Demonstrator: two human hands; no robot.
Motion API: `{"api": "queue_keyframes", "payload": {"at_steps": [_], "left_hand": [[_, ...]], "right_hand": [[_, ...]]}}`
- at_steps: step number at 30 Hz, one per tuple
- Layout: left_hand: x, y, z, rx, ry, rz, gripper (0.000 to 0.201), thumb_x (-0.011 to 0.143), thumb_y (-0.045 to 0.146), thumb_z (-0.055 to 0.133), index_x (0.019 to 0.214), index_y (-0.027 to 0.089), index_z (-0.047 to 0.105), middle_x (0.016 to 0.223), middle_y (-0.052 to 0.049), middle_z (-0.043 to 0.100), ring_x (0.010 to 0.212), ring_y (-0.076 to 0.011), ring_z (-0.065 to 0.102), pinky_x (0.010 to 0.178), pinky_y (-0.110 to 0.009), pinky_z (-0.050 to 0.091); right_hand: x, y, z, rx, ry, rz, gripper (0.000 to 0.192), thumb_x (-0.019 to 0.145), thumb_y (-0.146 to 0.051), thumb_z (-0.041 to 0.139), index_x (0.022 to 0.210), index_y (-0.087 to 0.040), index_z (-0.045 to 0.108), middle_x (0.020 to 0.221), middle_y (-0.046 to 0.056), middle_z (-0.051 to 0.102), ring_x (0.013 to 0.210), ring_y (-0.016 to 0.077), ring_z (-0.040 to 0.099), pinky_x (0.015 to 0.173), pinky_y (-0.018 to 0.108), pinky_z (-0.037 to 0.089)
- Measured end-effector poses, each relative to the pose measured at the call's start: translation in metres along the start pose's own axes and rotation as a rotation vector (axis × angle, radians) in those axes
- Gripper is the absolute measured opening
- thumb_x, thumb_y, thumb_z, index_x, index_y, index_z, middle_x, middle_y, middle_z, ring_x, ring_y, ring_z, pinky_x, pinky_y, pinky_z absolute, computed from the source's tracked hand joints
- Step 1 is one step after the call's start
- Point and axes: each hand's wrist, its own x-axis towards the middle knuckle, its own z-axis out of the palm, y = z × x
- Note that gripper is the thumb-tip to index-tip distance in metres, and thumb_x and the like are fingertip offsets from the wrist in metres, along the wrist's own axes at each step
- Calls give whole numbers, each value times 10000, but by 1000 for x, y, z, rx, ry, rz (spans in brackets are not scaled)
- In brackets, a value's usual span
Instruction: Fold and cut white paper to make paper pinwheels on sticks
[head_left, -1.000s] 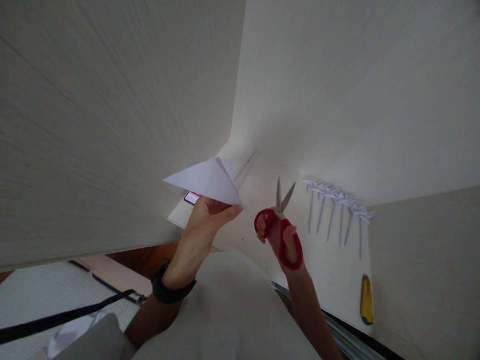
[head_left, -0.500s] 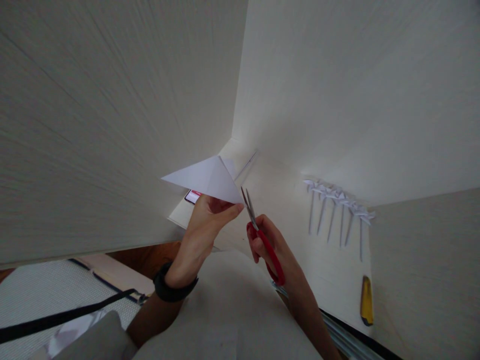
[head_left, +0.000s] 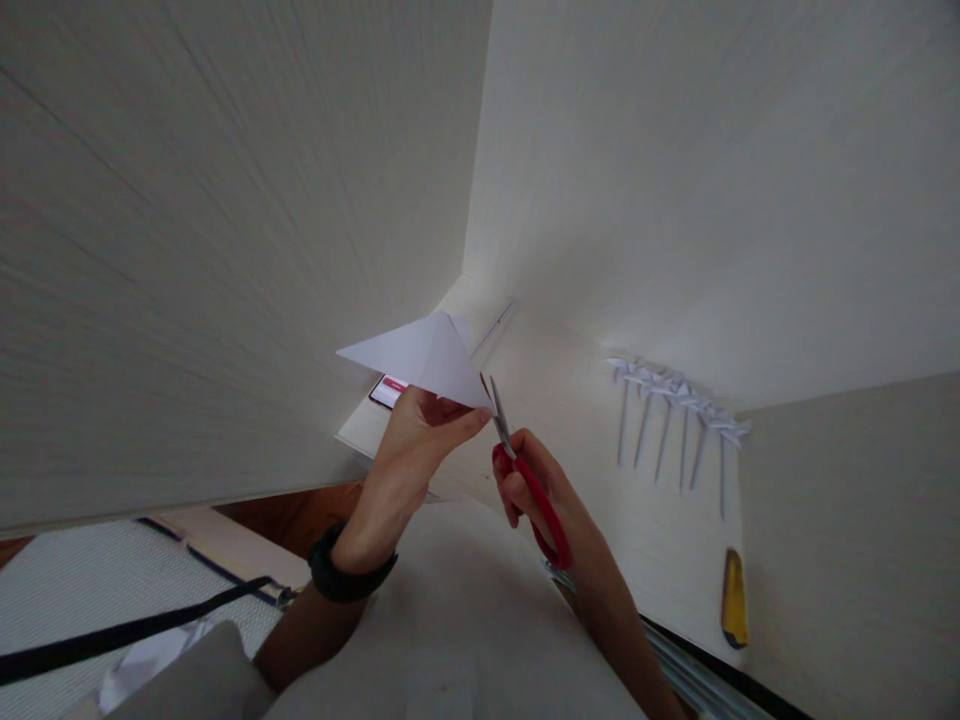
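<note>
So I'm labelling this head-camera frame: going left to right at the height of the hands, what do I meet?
Black strap → black wristband → left hand pinching the folded white paper → red-handled scissors in the right hand → row of paper pinwheels → yellow utility knife.

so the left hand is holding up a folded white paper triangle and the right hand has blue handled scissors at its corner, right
Not quite: the scissors have red handles, not blue, as the head view shows. The rest holds: the left hand holds up the folded white paper triangle, and the right hand has the scissors at its corner.
</note>
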Motion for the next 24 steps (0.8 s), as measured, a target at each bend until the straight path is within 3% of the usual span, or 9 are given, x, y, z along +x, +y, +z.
{"api": "queue_keyframes", "payload": {"at_steps": [4,11,24], "left_hand": [[0,0,1,-19,-17,1,331,623,203,803,924,201,665,781,4,706,776,-204,677,725,-303,524],[-6,6,9,-14,-17,33,254,645,182,775,878,188,674,790,-8,706,783,-198,688,736,-284,527],[-4,4,5,46,-67,42,193,658,230,776,816,206,669,759,-2,692,798,-215,669,738,-306,531]], "right_hand": [[-1,-1,0,-9,-5,-15,512,735,-711,600,846,-238,439,758,-39,471,590,105,406,527,254,374],[0,-1,2,-18,-14,-23,530,734,-735,578,843,-242,417,738,-46,443,588,108,376,532,259,354],[-1,4,2,9,-17,-36,455,805,-665,563,832,-237,411,695,-54,436,535,93,370,483,250,335]]}}
